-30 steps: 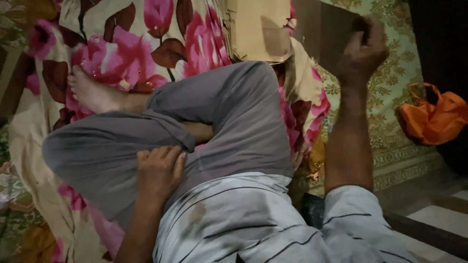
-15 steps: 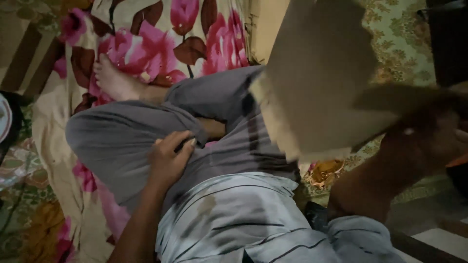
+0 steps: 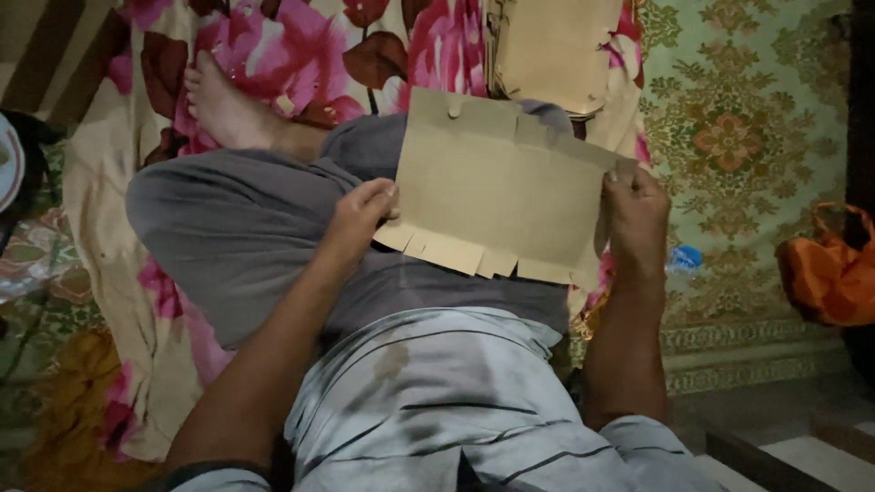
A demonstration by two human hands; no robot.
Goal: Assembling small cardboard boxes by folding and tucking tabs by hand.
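Note:
I sit cross-legged in grey trousers on a floral cloth. Both hands hold a flat brown cardboard sheet [image 3: 497, 187] with cut tabs along its lower and upper edges, over my lap. My left hand [image 3: 360, 219] grips its left edge near the lower corner. My right hand [image 3: 638, 219] pinches its right edge. The sheet is held roughly flat, facing me.
A stack of more brown cardboard sheets [image 3: 556, 50] lies on the pink floral cloth [image 3: 273, 55] beyond my knees. My bare foot [image 3: 223, 105] rests at upper left. A green patterned carpet [image 3: 738, 118] lies to the right, with an orange bag [image 3: 829, 273] and a small plastic bottle [image 3: 682, 260].
My right hand has brought a cardboard sheet from the right down over my lap. My left hand has lifted off my knee and taken hold of the sheet's left edge.

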